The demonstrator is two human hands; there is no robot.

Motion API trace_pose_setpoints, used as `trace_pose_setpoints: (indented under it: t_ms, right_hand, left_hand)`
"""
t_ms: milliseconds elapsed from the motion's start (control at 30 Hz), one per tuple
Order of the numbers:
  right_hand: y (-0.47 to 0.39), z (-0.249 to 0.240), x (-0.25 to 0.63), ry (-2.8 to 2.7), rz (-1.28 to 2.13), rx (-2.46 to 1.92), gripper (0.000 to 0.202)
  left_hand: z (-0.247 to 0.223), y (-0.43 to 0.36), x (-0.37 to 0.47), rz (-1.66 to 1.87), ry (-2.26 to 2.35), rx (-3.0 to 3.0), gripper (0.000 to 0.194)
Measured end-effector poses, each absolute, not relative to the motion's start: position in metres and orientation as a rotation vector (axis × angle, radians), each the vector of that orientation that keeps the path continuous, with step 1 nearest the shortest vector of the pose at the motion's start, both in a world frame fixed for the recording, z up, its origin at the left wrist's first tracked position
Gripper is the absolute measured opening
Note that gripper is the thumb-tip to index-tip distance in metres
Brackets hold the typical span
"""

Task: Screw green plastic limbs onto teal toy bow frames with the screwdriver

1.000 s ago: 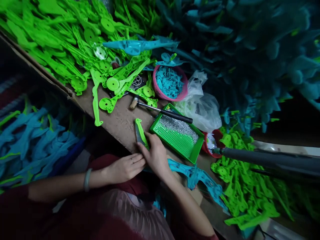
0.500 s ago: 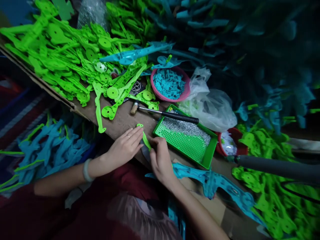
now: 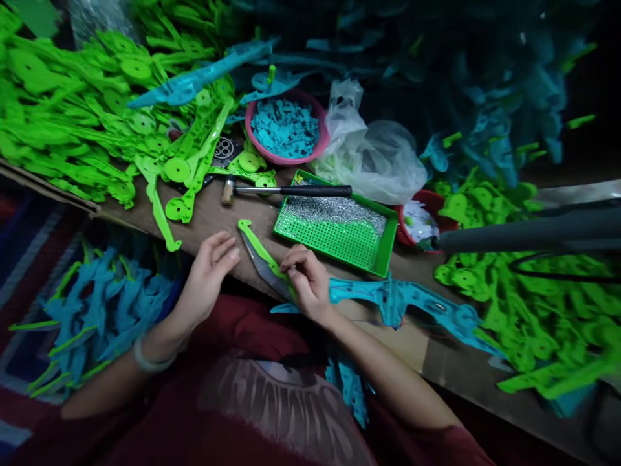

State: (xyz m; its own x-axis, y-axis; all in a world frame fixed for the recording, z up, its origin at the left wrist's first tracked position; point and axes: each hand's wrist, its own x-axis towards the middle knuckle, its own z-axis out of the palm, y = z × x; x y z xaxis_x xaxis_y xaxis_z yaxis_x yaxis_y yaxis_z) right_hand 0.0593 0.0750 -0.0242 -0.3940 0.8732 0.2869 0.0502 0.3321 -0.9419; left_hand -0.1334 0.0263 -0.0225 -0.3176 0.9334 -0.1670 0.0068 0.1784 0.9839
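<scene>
My right hand grips the near end of a green plastic part with a grey blade-like strip, which points up and left at the table's front edge. To its left my left hand is raised with fingers loosely bent, apart from the part and holding nothing. A blue bow-shaped piece lies on the table to the right of my right hand. Behind the hands, a hammer rests partly across a green perforated tray of small metal pieces.
Green parts are heaped at the left, and more at the right. A pink basket of blue pieces, a plastic bag and a red basket stand behind. A dark grey bar juts in from the right.
My left hand has come off the green part and moved left. My right hand keeps its grip. The whole view has shifted, with table objects appearing farther up and left.
</scene>
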Motion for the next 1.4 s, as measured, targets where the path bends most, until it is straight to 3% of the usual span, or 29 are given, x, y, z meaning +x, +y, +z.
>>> trace_pose_setpoints:
  t_ms: [133, 300, 667, 800, 967, 1100, 1300, 1400]
  right_hand:
    - [0.070, -0.027, 0.064, -1.674, 1.168, -0.762, 0.013]
    - [0.063, -0.027, 0.072, -1.724, 1.113, -0.653, 0.016]
    - [0.070, -0.021, 0.073, -1.597, 1.093, -0.737, 0.012]
    - [0.084, 0.005, 0.100, -1.935, 0.978, -1.125, 0.013]
    - [0.090, 0.019, 0.131, -2.536, 1.166, -1.183, 0.038]
    - [0.093, 0.013, 0.127, -2.596, 1.141, -1.222, 0.032]
    - [0.093, 0.008, 0.125, -2.581, 1.068, -1.165, 0.027]
    - [0.087, 0.009, 0.123, -2.524, 1.013, -1.134, 0.025]
  left_hand:
    - [-0.012, 0.043, -0.136, 1.233, 1.211, 0.410, 0.029]
    - [-0.008, 0.069, -0.132, 1.100, 1.362, 0.644, 0.037]
    - [-0.022, 0.084, -0.123, 1.278, 1.487, 0.862, 0.032]
    - [-0.030, 0.084, -0.132, 1.291, 1.434, 0.839, 0.036]
    - [-0.032, 0.078, -0.136, 1.415, 1.408, 0.789, 0.040]
    - [-0.030, 0.075, -0.135, 1.433, 1.357, 0.786, 0.044]
    - [-0.026, 0.049, -0.124, 0.941, 1.239, 0.803, 0.056]
    - [-0.026, 0.034, -0.112, 0.838, 1.296, 0.826, 0.052]
